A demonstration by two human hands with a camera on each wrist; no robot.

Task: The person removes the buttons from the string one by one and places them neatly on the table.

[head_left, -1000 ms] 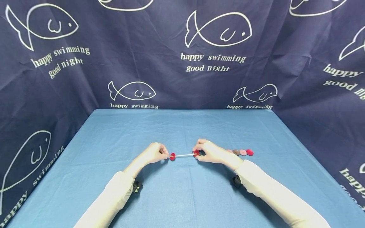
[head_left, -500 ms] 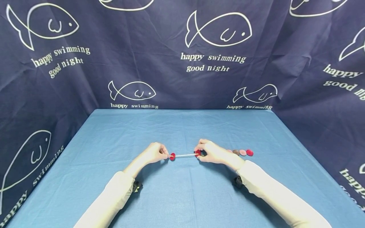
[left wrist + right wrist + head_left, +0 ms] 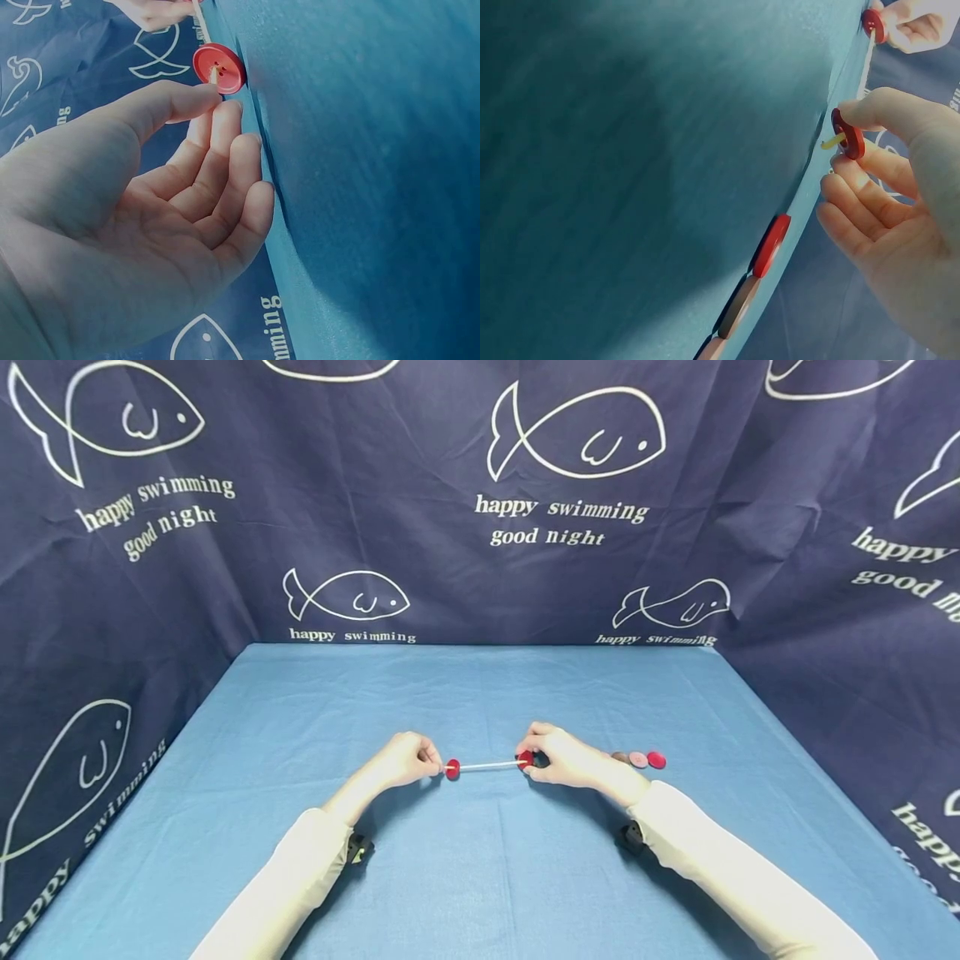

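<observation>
A white cord (image 3: 487, 766) stretches nearly straight between my two hands over the blue cloth, with a red button threaded near each end. My left hand (image 3: 407, 760) pinches the cord's yellowish end between thumb and index finger, its fingertips right beside the left red button (image 3: 231, 69); the other fingers curl loosely. On the other side my right hand (image 3: 561, 757) pinches the right red button (image 3: 854, 136) by its rim between thumb and fingers. A short yellow cord tip (image 3: 828, 142) pokes out through that button on the side away from the left hand.
Behind the right hand several loose buttons lie in a row on the blue cloth (image 3: 480, 693), among them a red button (image 3: 656, 760), a pink button (image 3: 637, 760) and a brown button (image 3: 739, 307). A dark fish-print curtain (image 3: 450, 527) hangs around the table.
My right hand has shifted slightly right with its red button, so the cord between the buttons shows a little longer. The left hand keeps its pinch almost in place.
</observation>
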